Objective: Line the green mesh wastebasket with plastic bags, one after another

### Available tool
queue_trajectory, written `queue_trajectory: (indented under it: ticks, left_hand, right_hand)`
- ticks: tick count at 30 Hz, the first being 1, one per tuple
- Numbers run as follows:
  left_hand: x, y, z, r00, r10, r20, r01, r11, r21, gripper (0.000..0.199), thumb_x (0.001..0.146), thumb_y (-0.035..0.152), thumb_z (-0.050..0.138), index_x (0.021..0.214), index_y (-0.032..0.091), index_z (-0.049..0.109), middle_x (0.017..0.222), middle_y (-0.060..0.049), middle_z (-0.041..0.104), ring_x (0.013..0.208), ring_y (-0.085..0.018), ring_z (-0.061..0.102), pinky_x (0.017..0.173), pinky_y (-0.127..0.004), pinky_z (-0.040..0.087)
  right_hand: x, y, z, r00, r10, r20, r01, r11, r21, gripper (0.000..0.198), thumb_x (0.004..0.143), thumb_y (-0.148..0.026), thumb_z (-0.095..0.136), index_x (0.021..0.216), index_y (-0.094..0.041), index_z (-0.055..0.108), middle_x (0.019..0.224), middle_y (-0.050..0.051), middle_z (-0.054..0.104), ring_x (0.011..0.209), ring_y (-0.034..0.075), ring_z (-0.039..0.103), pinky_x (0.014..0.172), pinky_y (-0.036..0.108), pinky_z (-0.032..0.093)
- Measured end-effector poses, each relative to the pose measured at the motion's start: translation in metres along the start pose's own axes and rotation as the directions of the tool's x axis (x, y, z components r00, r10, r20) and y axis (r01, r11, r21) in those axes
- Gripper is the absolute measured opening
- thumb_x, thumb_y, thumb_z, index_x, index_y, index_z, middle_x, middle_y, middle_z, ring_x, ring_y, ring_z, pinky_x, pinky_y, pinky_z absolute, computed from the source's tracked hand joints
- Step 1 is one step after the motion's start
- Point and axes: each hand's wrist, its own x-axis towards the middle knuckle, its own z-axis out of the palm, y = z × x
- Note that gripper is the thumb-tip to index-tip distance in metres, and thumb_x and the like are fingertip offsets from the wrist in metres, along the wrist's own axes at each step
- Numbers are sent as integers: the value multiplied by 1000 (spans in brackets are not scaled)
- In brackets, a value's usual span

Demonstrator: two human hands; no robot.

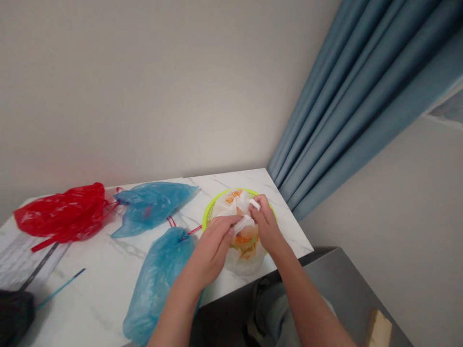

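Both hands close on a white plastic bag point(246, 264), with twelve o'clock taken as the top of the view and the hands as the dial's centre. The left hand point(217, 243) has a narrow grip, thumb and fingers pinching a twisted strand of the bag; the right hand point(266, 220) pinches another white strand just beside it, toward one o'clock. The two grips stand near each other but apart.

The bag, printed in orange, lies over a lime-green basket point(207, 212), whose rim shows from nine round past twelve to three o'clock. Part of the bag bulges out at six; how much of it sits inside the basket I cannot tell.

The step in hand looks like working the bag's two strands at its mouth, though whether they are being knotted or loosened is not clear. Either way, the next move would seem to call for keeping both pinches firm and moving the strands against each other, without dragging the basket.

Further out on the marbled surface point(97, 299), a filled blue bag point(159, 279) lies at eight o'clock, next to the left forearm. A flatter blue bag point(150, 207) is at nine, and beyond it a red bag point(68, 212). Blue curtains point(347, 111) hang at one to two o'clock.
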Motion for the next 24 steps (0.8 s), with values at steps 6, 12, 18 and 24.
queue_trajectory:
  ticks: [6, 12, 18, 24]
  left_hand:
    - [4, 1, 10, 999, -31, -13, 31, 999, 23, 27, 98, 25, 46, 123, 27, 58, 120, -8, 65, 110, -20, 61, 98, -36, 45]
    - [6, -9, 13, 960, -239, -144, 229, 970, -81, 37, 96, 29, 47, 133, 24, 46, 87, -2, 65, 84, -18, 65, 82, -32, 49]
    - [10, -13, 15, 933, -282, -223, 280, 959, -43, 19, 91, 31, 56, 107, 23, 64, 91, -4, 70, 87, -20, 66, 82, -32, 50]
    - [10, -12, 22, 910, -276, -309, 230, 957, -178, 12, 91, 33, 60, 93, 22, 65, 91, -3, 72, 86, -18, 67, 80, -30, 50]
  right_hand:
    - [0, -7, 8, 954, -160, 252, 156, 987, 36, 34, 78, -11, 51, 109, -23, 56, 102, 2, 62, 97, 19, 57, 88, 31, 43]
    - [-6, -20, 16, 938, -128, 323, 158, 985, -70, 24, 87, -13, 46, 103, -22, 62, 98, 2, 68, 93, 19, 60, 89, 31, 44]
    - [-8, -15, 20, 959, -110, 261, 171, 959, -225, 25, 101, -35, 41, 90, -21, 58, 84, 4, 66, 78, 18, 59, 73, 30, 43]
    - [-7, -7, 28, 977, -12, 215, 47, 986, -159, 21, 102, -37, 38, 96, -23, 51, 71, 0, 62, 66, 17, 60, 63, 28, 41]
